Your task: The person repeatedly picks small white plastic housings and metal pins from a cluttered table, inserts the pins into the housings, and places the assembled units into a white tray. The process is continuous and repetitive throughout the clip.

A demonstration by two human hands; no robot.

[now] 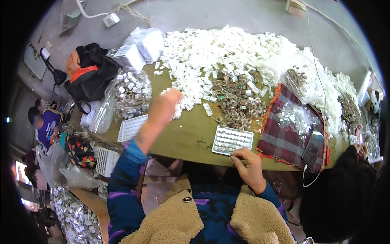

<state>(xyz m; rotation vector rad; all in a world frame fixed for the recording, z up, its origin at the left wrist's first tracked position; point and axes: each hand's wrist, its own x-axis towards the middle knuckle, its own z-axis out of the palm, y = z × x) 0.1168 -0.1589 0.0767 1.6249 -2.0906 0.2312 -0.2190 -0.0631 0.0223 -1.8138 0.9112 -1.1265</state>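
My left hand (164,106) is stretched out over the near left edge of a pile of small white plastic pieces (191,87). Motion smears its fingers, so whether it grips anything cannot be made out. At the near right corner of a shallow white tray (214,151), my right hand (250,167) has thumb and forefinger drawn together; what they may hold is too small to name. Rows of round white pieces (232,140) fill much of that tray. Just behind it lies a heap of brownish ring-like metal parts (239,107) mixed with white pieces.
Further left are a second white tray (133,127), a clear bag of parts (132,87) and a black bag (92,75). On the right, a plaid cloth (280,140) bears clear plastic bits and a cabled phone (313,148). A person in black (345,195) sits close by.
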